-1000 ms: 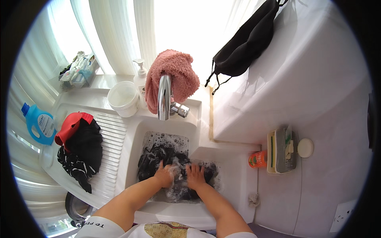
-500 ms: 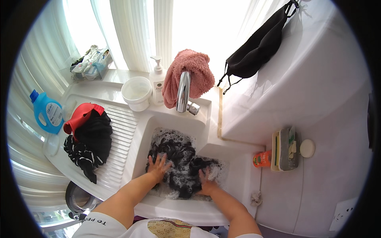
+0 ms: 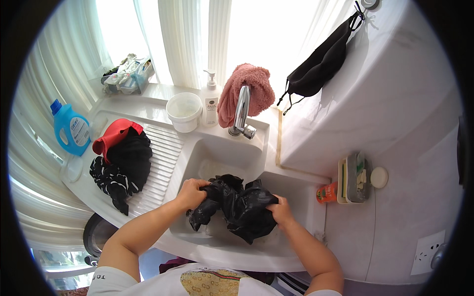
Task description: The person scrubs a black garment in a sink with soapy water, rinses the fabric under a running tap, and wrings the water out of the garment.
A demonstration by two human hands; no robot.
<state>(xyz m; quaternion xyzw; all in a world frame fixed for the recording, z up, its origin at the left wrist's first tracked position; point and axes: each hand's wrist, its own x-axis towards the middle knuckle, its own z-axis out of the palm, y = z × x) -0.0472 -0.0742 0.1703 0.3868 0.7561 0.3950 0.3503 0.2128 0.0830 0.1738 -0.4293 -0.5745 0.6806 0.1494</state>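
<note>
A wet black garment (image 3: 249,212) hangs bunched between my two hands, over the white sink basin (image 3: 205,155). My left hand (image 3: 192,194) is closed on its left end, with the fingertips partly hidden in the folds. At the other end my right hand (image 3: 281,211) pinches the cloth between thumb and fingers. Streaks of suds cling to the shiny black fabric. Its lower folds dangle into the basin, and I cannot tell whether they touch the bottom.
Left on the ribbed washboard (image 3: 163,153) lie black clothes (image 3: 129,158) and a red piece (image 3: 116,135). Behind stand a white tub (image 3: 184,113), a pump bottle (image 3: 210,106) and a chrome faucet (image 3: 241,111) with a pink towel (image 3: 254,86). A blue jug (image 3: 71,129) stands far left.
Both hands, spread flat on the cloth in foamy water before, have gripped the black garment and raised it. The foamy water around it no longer shows. The view has shifted slightly.
</note>
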